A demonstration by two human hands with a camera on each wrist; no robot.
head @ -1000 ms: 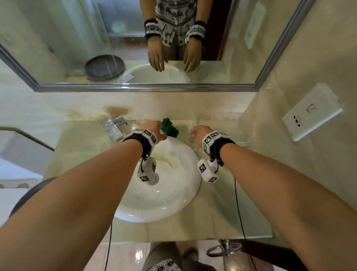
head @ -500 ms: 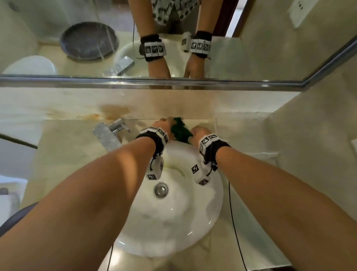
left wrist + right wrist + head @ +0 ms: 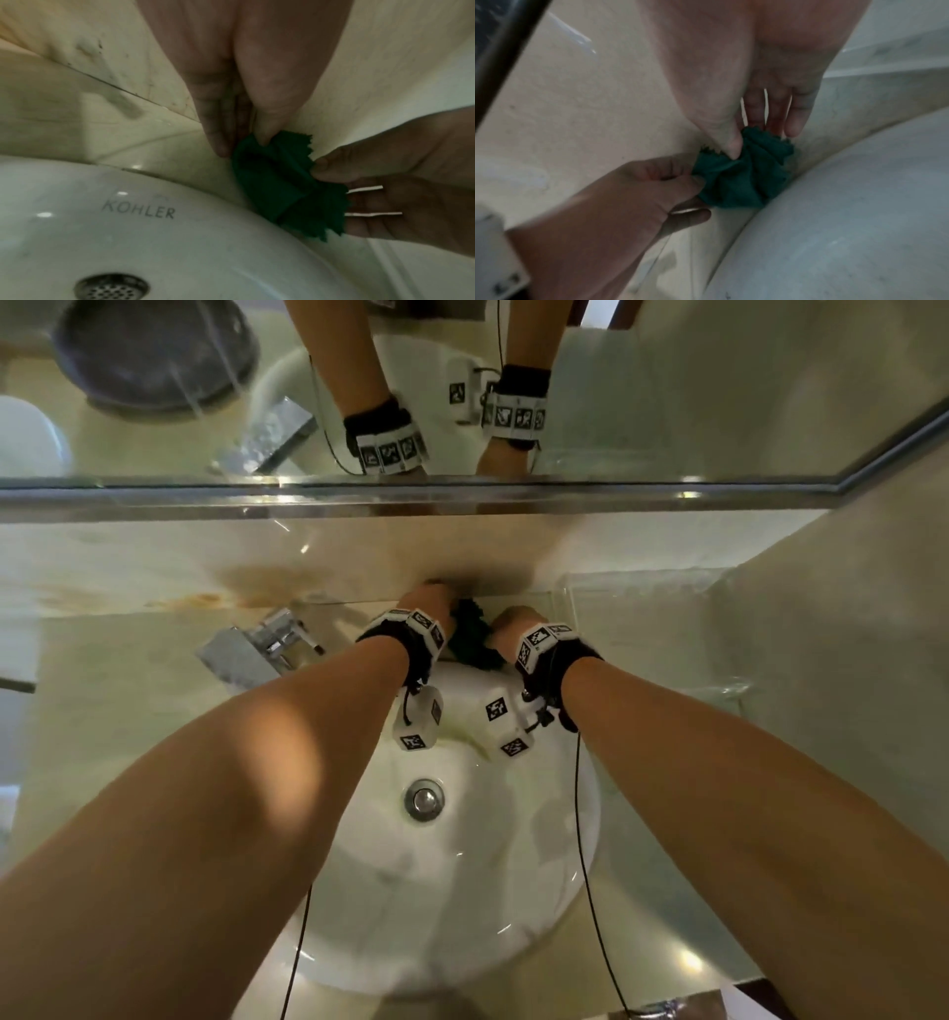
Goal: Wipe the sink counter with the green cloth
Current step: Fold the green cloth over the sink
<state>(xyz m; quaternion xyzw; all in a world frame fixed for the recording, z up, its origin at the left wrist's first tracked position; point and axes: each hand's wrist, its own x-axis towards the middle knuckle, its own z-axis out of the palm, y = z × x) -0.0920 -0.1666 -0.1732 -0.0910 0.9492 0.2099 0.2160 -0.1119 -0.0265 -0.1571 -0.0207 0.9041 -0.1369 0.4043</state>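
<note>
The dark green cloth (image 3: 470,639) lies crumpled on the beige stone counter (image 3: 118,690), behind the white basin's back rim and close to the wall. My left hand (image 3: 431,603) pinches the cloth's left edge (image 3: 277,186) between thumb and fingers (image 3: 262,140). My right hand (image 3: 511,621) holds the cloth's right side (image 3: 744,182), thumb on top and fingers (image 3: 793,125) spread behind it. In the right wrist view the left hand (image 3: 654,182) has its fingers curled at the fabric. The cloth is bunched between both hands.
The round white basin (image 3: 539,916) with a metal drain (image 3: 423,798) fills the counter's middle. A chrome faucet (image 3: 251,649) stands at the back left. The mirror (image 3: 667,403) hangs above the backsplash, and a side wall (image 3: 847,660) closes the right.
Both hands have moved inward from either side of the cloth and taken hold of it. The head view has dropped closer over the basin.
</note>
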